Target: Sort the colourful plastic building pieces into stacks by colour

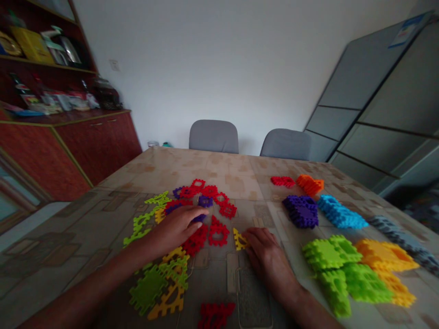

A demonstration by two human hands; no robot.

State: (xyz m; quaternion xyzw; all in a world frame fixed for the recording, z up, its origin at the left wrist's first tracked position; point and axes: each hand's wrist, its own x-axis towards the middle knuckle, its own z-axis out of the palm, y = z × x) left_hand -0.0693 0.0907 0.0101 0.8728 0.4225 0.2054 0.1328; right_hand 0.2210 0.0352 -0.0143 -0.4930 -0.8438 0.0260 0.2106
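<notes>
My left hand reaches over a loose spread of toothed plastic building pieces. Its thumb and index finger are apart, with a purple piece showing between and beneath them; no firm grip is visible. Red pieces lie just right of these fingers, and another purple piece is beyond them. On the table to the right, my right hand has its fingers curled down at a yellow triangular piece, whose right end they cover. Green pieces lie below my left forearm.
Sorted stacks stand on the right of the table: red, orange, purple, blue, grey, green and yellow. A red stack sits at the near edge. Two chairs are behind the table.
</notes>
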